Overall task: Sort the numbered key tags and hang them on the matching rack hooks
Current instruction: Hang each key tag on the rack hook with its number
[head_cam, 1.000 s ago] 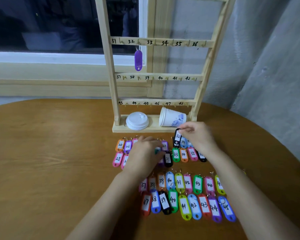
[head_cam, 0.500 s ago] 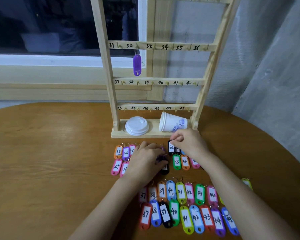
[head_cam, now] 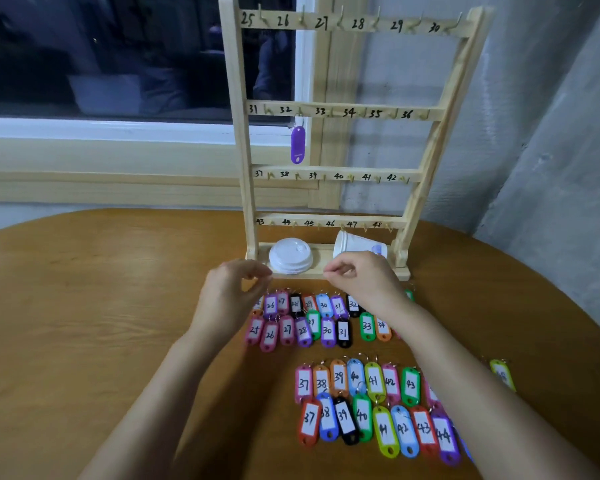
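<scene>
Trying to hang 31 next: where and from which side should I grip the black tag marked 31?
Pinch the black 31 tag at its far ring end, from above and the right: it lies flat, the purple 30 tag crowds its left, its right side is free.

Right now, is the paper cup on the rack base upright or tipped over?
Tipped over: the paper cup lies on its side on the rack base, its rim facing the white lid.
</scene>
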A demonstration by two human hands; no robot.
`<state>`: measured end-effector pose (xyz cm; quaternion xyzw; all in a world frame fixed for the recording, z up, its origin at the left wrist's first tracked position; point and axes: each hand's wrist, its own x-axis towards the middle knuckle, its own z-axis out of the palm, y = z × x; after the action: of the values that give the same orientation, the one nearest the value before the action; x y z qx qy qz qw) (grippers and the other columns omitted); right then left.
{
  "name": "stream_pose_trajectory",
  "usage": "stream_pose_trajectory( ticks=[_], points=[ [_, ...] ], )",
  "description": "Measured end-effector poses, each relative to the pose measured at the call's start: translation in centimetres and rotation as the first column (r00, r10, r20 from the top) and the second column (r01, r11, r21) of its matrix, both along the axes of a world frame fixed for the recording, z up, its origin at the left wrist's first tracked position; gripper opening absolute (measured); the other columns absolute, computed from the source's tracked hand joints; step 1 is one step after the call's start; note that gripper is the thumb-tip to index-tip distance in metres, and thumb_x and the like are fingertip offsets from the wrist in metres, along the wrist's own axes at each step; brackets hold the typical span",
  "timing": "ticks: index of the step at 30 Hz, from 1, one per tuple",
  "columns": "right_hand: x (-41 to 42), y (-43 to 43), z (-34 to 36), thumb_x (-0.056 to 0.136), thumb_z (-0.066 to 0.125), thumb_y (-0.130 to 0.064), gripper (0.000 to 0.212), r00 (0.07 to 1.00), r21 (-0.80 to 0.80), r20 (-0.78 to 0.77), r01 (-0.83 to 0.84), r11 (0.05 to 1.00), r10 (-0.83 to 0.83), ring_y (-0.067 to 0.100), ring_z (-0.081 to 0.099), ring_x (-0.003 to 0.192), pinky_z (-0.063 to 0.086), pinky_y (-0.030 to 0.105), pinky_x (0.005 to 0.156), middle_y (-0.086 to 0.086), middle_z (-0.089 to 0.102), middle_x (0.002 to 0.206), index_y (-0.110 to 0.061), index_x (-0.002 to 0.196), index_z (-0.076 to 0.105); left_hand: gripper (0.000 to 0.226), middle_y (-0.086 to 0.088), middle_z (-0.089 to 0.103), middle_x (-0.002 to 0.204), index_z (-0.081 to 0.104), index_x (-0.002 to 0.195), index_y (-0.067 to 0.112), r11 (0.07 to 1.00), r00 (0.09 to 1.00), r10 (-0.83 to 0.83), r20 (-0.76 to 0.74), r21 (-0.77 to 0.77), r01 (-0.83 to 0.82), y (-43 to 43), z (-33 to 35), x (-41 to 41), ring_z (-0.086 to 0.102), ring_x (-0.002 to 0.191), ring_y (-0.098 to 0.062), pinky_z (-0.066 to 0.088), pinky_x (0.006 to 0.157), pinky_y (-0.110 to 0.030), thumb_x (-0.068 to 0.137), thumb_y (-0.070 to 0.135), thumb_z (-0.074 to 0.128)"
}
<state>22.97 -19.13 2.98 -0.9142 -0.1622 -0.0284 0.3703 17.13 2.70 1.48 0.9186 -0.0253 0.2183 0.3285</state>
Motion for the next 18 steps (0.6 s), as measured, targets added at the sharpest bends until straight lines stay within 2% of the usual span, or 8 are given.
stream_pose_trajectory(
  ticks=[3,8,12,13,16,18],
  points=[
    [0.1,2.6,0.2,0.086,0.066,-0.029,0.011,0.999,-0.024,0.010,-0.054,0.998,0.054,0.003,0.059,0.078,0.049,0.027,0.072,-0.012,0.069,0.087,-0.024,0.092,0.073,0.007,0.006,0.069,0.082,0.073,0.090,0.018,0.998,0.997,0.065,-0.034,0.002,-0.065,2.4,-0.1,-0.9,0.059,0.075,-0.004,0.044,0.066,-0.015,0.084,0.019,0.069],
    [0.7,6.6,-0.1,0.086,0.065,-0.027,0.007,0.994,-0.099,-0.020,-0.110,0.989,0.109,0.008,0.061,0.084,0.053,0.033,0.077,-0.012,0.067,0.087,-0.027,0.088,0.071,0.008,0.004,0.070,0.079,0.074,0.088,0.018,0.997,0.992,0.080,-0.101,-0.006,-0.081,4.3,-1.2,-1.8,0.062,0.074,-0.012,0.053,0.071,-0.031,0.081,0.018,0.071],
    [1.1,8.4,-0.8,0.087,0.065,-0.024,0.009,0.988,-0.196,-0.059,-0.154,0.969,0.145,0.007,0.059,0.083,0.042,0.024,0.067,-0.011,0.067,0.090,-0.026,0.095,0.069,0.012,0.009,0.067,0.082,0.073,0.093,0.020,0.999,0.977,0.046,-0.209,0.004,-0.047,3.9,-2.0,-1.4,0.059,0.075,-0.007,0.044,0.064,-0.016,0.082,0.026,0.071],
    [1.2,8.6,-0.9,0.087,0.065,-0.023,0.011,0.985,-0.212,-0.065,-0.172,0.962,0.162,0.007,0.059,0.084,0.040,0.022,0.064,-0.010,0.068,0.092,-0.025,0.097,0.069,0.014,0.010,0.066,0.082,0.073,0.093,0.021,0.999,0.976,0.036,-0.216,0.012,-0.034,3.6,-2.2,-1.2,0.060,0.075,-0.007,0.045,0.063,-0.016,0.082,0.028,0.071],
    [1.6,9.2,-1.1,0.088,0.065,-0.021,0.014,0.972,-0.242,-0.095,-0.232,0.942,0.215,0.007,0.059,0.085,0.036,0.015,0.058,-0.009,0.069,0.094,-0.024,0.101,0.069,0.020,0.008,0.068,0.086,0.071,0.096,0.022,0.999,0.968,0.012,-0.252,0.039,-0.002,3.0,-2.9,-0.7,0.062,0.080,-0.012,0.052,0.069,-0.029,0.079,0.033,0.072],
    [1.9,9.6,-1.0,0.087,0.066,-0.024,0.014,0.964,-0.290,-0.100,-0.266,0.919,0.247,0.007,0.059,0.086,0.035,0.015,0.057,-0.009,0.068,0.095,-0.026,0.101,0.069,0.024,0.007,0.066,0.091,0.070,0.099,0.025,0.995,0.963,-0.001,-0.271,0.092,0.027,2.8,-3.2,-0.5,0.059,0.084,-0.014,0.050,0.071,-0.031,0.077,0.035,0.072]
  ],
)
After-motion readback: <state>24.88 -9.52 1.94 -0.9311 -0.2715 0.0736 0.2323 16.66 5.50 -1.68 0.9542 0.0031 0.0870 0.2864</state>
